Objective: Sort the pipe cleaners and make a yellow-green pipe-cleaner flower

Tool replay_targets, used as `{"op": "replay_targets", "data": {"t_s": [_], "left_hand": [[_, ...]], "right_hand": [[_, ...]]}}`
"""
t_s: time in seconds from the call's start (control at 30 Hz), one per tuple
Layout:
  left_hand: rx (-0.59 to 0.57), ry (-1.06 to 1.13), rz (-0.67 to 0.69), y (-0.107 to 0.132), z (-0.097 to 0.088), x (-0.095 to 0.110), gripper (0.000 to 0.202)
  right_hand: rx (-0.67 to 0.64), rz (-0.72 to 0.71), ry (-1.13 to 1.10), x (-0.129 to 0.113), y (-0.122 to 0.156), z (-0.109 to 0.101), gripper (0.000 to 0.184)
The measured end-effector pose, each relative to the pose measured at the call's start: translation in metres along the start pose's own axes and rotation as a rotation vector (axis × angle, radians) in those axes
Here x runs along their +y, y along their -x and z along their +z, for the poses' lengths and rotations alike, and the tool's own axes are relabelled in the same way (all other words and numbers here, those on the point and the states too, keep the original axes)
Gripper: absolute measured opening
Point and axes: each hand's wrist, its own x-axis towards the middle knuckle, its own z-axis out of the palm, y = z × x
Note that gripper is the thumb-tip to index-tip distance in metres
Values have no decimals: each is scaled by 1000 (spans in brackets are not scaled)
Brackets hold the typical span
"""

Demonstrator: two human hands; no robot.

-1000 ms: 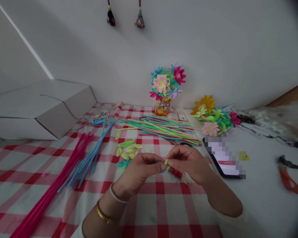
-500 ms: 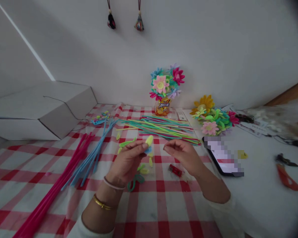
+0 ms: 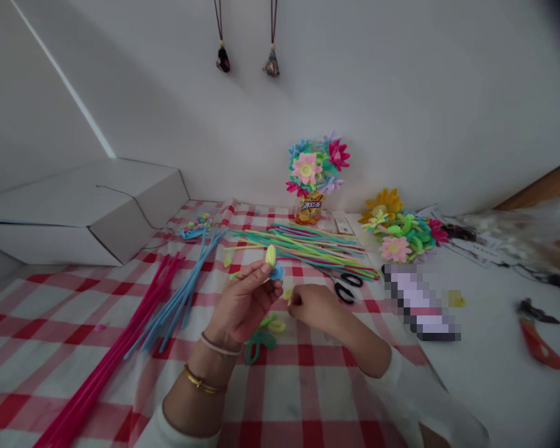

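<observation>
Yellow petal point(image 3: 271, 256), upright above the cloth point(image 3: 292, 386), is pinched with a blue piece point(image 3: 277, 272) in the left hand point(image 3: 245, 297); right hand point(image 3: 316, 307) is curled, contents unclear. Petal is probably light, soft, easily bent; best held at its base.

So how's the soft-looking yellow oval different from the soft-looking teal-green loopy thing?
The soft-looking yellow oval points up in the left hand; the soft-looking teal-green loopy thing lies on the checked cloth. The yellow one looks closed; the teal-green one has an open loop. Both look rounded.
</observation>
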Motion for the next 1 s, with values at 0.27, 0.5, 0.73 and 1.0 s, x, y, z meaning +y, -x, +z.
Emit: {"op": "replay_targets", "data": {"t_s": [0.27,0.5,0.73,1.0], "left_hand": [[18,-126,-14,6,6,-10,7],[-16,-268,-24,10,12,-25,7],[-55,-304,-51,13,17,-34,10],[-45,-366,-84,14,14,-36,12]], "right_hand": [[40,-38,-1252,30,39,-32,17],[84,-116,-1501,30,48,-42,18],[61,-110,-1375,33,49,-39,17],[6,20,-1234,32,49,-41,19]]}}
